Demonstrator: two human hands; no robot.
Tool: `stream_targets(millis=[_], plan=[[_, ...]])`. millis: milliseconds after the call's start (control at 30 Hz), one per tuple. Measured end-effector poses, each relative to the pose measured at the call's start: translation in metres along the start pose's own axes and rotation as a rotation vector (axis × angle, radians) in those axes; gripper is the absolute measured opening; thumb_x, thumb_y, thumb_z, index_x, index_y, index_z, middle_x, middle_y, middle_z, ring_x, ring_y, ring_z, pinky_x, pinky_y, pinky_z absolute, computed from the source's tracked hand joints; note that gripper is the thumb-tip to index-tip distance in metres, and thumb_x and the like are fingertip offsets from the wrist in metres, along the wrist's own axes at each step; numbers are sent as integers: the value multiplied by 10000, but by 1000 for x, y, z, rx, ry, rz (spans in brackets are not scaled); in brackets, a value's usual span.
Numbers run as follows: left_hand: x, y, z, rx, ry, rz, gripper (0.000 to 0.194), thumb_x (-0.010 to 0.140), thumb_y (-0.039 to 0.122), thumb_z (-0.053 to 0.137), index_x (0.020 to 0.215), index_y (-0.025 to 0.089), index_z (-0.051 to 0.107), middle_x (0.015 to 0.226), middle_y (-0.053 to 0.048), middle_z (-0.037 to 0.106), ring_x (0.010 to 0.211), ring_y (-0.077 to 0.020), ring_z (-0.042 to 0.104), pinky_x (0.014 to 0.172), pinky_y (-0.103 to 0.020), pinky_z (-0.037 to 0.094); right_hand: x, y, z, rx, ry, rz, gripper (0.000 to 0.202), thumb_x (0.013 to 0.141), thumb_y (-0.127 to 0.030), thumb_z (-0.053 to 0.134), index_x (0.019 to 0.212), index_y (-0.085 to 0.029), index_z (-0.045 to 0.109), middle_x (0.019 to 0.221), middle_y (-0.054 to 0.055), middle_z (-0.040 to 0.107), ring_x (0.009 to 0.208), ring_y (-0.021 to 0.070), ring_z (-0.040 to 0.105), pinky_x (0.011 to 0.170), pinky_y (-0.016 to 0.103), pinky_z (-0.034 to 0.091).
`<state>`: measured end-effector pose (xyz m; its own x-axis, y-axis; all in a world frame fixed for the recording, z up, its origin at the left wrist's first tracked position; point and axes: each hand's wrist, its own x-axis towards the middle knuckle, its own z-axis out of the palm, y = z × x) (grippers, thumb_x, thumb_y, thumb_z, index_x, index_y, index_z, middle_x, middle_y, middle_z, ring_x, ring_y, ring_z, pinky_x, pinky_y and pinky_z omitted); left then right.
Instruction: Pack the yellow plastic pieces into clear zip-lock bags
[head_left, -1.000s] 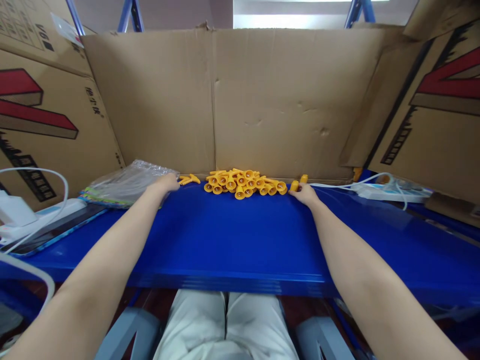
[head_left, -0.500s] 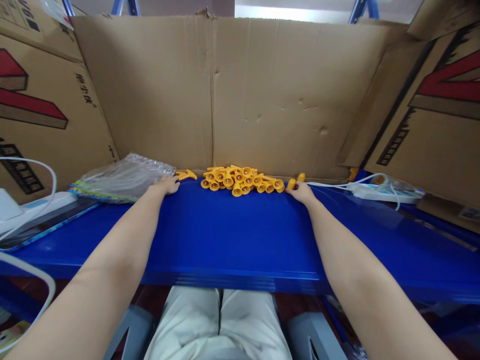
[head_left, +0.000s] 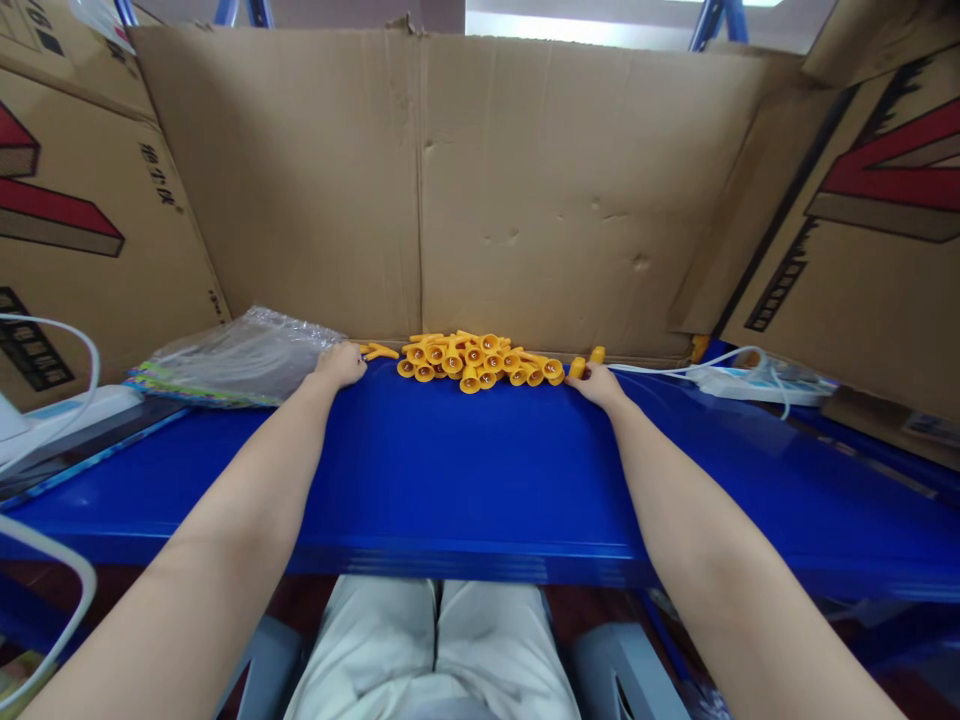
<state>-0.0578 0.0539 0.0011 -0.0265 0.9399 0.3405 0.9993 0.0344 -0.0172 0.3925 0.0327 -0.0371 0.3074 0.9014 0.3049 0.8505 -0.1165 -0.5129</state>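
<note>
A pile of yellow horn-shaped pieces lies at the back of the blue table, most with their round cups facing me. Left of it, beside a few loose yellow pieces, is my left hand. Its fingers are curled closed, and whatever they hold is too small to make out. At the pile's right end, my right hand has its fingers closed by two upright yellow pieces; what it grips, if anything, is hidden.
Clear plastic bags lie left of my left hand. A cardboard wall stands behind the pile. A power strip with white cables sits at right, and another white strip and a dark flat device at left.
My left hand has curled its fingers and shifted slightly beside the loose yellow pieces. My right hand stays by the right end of the pile. The whole view has moved a little.
</note>
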Motion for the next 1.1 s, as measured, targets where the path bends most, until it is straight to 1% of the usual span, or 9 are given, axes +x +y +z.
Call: stream_targets(millis=[133, 300, 533, 633, 733, 800, 933, 1067, 1100], plan=[[9, 3, -8, -163, 115, -28, 242, 799, 291, 461, 965, 173, 592, 987, -119, 672, 897, -248, 621, 724, -301, 463, 0, 0, 0, -9, -1, -12, 188, 743, -282, 647, 899, -181, 620, 911, 86, 663, 966, 254, 628, 809, 336, 486], [15, 10, -27, -229, 208, -25, 182, 749, 284, 491, 867, 197, 599, 874, -66, 679, 831, -215, 619, 717, -276, 458, 1, 0, 0, -30, 5, -12, 188, 734, -303, 658, 873, -184, 615, 901, 91, 660, 962, 272, 626, 801, 356, 490], [11, 21, -39, -191, 184, 30, 183, 730, 325, 505, 793, 215, 638, 859, -55, 699, 850, -228, 632, 708, -265, 465, 1, 0, 0, -32, 4, -12, 185, 742, -305, 645, 878, -187, 603, 906, 83, 656, 948, 266, 630, 792, 357, 494], [9, 25, -35, -242, 80, 16, 280, 787, 384, 441, 746, 198, 646, 777, -71, 699, 744, -226, 649, 649, -267, 472, 0, -1, -1, -31, -1, -13, 175, 745, -291, 645, 877, -187, 597, 899, 84, 658, 950, 264, 631, 787, 350, 493], [5, 25, -28, -315, -168, -41, 456, 842, 498, 342, 719, 175, 639, 593, -79, 644, 534, -208, 618, 536, -278, 467, -1, -2, -2, -32, -16, -12, 185, 752, -283, 646, 887, -169, 591, 932, 100, 658, 968, 263, 626, 798, 337, 487], [1, 25, -23, -286, -285, -50, 465, 832, 532, 373, 702, 167, 631, 529, -75, 609, 471, -198, 596, 491, -272, 456, -2, -3, -3, -35, -18, -5, 189, 752, -285, 650, 885, -165, 591, 938, 102, 655, 970, 261, 624, 800, 333, 484], [-3, 24, -18, -184, -305, 11, 378, 777, 513, 517, 658, 169, 616, 550, -72, 628, 477, -182, 601, 497, -260, 463, -2, -4, -2, -26, -4, -2, 162, 745, -288, 661, 844, -178, 593, 893, 86, 646, 944, 259, 627, 784, 340, 483], [-3, 23, -18, -172, -376, -21, 255, 726, 416, 611, 725, 162, 640, 614, -89, 667, 526, -196, 627, 526, -276, 489, 0, -2, 0, -12, -1, -6, 154, 743, -284, 659, 832, -183, 584, 879, 82, 645, 937, 260, 627, 776, 345, 480], [-2, 23, -17, -190, -357, -14, 248, 703, 400, 635, 743, 155, 650, 619, -101, 670, 535, -211, 634, 531, -292, 496, 1, -2, 0, -14, 2, -4, 157, 741, -282, 658, 835, -182, 583, 883, 85, 645, 939, 261, 626, 777, 344, 480]])
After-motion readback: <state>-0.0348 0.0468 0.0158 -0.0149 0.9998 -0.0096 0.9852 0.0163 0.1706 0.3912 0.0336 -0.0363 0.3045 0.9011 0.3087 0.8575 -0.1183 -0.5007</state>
